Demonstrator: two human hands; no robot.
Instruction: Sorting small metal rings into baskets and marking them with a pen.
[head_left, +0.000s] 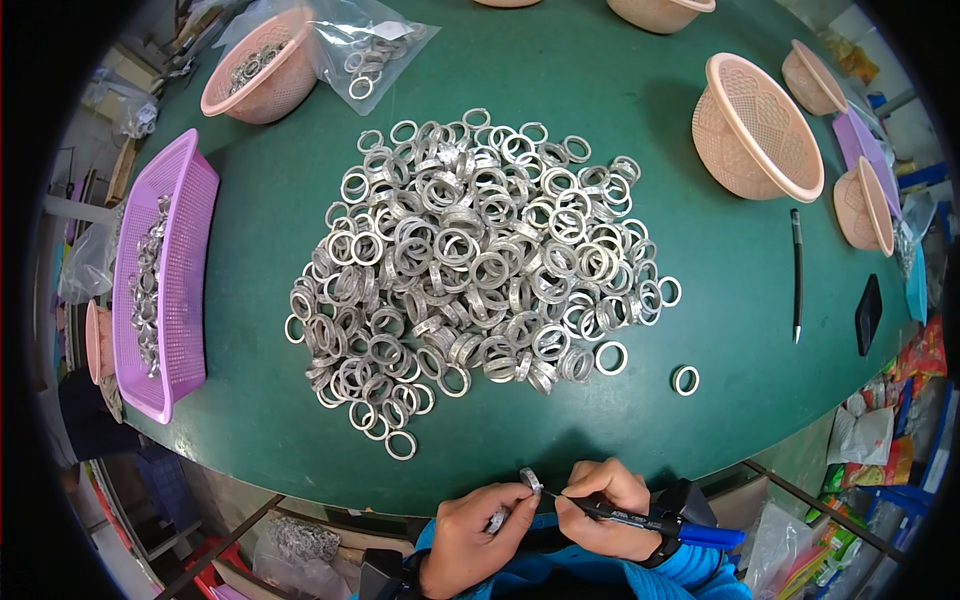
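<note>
Near the table's front edge, my left hand point(480, 530) pinches a silver metal ring point(530, 480) between thumb and fingertips. More metal point(497, 519), probably another ring, shows inside the curled fingers. My right hand point(610, 508) grips a black marker pen point(635, 518) with a blue cap point(712, 535) on its rear end. The pen's thin tip points left, at or very close to the held ring; I cannot tell whether they touch. Beyond both hands lies a large heap of silver metal rings point(470, 260). A single ring point(685, 380) sits apart at the right.
A purple basket point(190, 270) with metal pieces stands at the left. Behind it are a pink basket point(285, 85) of rings and a clear bag point(400, 65). Pink baskets point(720, 140), a black pen point(797, 275) and a black flat object point(868, 315) lie right on the green table point(740, 300).
</note>
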